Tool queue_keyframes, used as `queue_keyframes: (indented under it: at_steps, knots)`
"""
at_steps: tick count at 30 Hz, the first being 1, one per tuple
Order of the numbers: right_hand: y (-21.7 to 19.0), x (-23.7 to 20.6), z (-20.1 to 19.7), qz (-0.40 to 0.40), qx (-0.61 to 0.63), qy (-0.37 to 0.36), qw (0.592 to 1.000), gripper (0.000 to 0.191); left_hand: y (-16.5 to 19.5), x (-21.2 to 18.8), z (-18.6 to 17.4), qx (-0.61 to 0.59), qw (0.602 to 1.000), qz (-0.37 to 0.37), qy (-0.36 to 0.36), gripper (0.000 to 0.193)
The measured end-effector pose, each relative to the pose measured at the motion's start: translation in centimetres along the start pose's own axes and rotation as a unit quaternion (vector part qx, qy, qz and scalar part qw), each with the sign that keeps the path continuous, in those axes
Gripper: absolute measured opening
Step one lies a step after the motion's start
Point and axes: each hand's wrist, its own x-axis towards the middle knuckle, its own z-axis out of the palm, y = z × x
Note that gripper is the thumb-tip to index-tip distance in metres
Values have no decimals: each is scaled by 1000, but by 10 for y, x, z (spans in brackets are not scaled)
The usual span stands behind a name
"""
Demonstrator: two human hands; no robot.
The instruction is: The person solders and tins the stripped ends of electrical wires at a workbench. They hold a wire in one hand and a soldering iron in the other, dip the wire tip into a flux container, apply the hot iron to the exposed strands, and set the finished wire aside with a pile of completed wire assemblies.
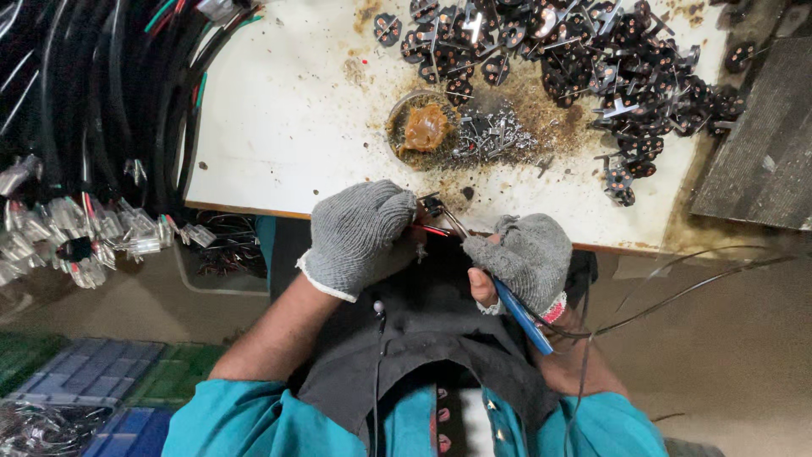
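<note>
- Head view: the left hand [359, 235], in a grey knit glove, was clenched around a small black part [433, 206] with red wire [433, 229] showing at its fingertips, just at the near edge of the bench [279, 127].
- The right hand [529, 258], also in a grey glove with the fingertips cut off, gripped a tool with a blue handle [523, 317]; the tool's thin metal tip [455, 222] reached left and touched the black part held by the left hand.
- Both hands were close together over the person's lap, above a dark apron [423, 338] and teal sleeves [228, 423].
- On the bench, just beyond the hands, stood a round tin [420, 129] with brown paste, and right beside it lay a small heap of metal pins [491, 135].
- Farther back and to the right sprawled a big pile of black plug parts [592, 59] with copper spots.
- The bench top was white and stained brown around the tin.
- At the left hung a bundle of black cables [85, 85], with clear connectors [85, 233] below it.
- Thin black wires [677, 292] ran off to the right from the right hand.
- A blue and green crate [110, 377] sat at the near left.
</note>
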Motion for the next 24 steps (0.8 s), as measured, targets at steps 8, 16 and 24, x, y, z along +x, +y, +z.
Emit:
queue_keyframes:
  at_steps: [8, 16, 24]
  knots:
    - [5, -13, 5, 61, -34, -87, 994, 15, 1, 2, -1, 1, 1000, -9, 6, 26]
    - [17, -16, 10, -66, -77, -95, 990, 29, -2, 3, 0, -3, 1000, 0, 8, 30]
    - [21, -25, 15, 2, -42, -234, 971, 15, -2, 3, 1, -1, 1000, -8, 4, 31]
